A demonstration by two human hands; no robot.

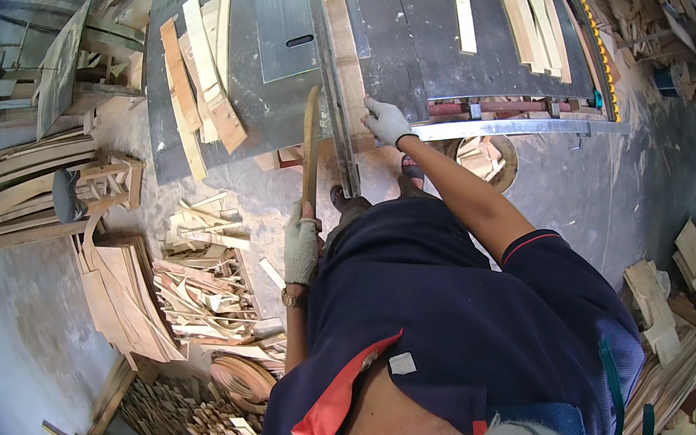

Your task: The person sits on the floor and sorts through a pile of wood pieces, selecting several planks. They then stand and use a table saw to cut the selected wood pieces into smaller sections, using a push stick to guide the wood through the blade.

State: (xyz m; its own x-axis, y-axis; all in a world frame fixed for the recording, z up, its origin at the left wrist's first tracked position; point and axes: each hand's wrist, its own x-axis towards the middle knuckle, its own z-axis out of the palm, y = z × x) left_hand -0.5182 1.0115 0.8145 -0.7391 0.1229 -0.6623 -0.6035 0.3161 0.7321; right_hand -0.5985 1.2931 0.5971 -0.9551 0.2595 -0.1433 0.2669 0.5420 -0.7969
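My left hand (302, 250), in a pale work glove, is closed round the lower end of a long, slightly curved wooden stick (314, 137). The stick points up toward the front edge of the dark metal machine table (378, 28). A narrow wooden board (346, 56) lies lengthwise on the table, along the right side of a long straight metal rail (335, 102). At the board's near end, my gloved right hand (388, 120) has its fingers curled against the right edge. The undersides of those fingers are hidden.
Loose wooden strips lie on the table at left (204, 68) and right (525, 6). A metal bar (523, 125) runs along the front right edge, above a round container of offcuts (484, 161). Scrap wood (202, 293) is heaped on the floor at left, beside stacked curved pieces (120, 287).
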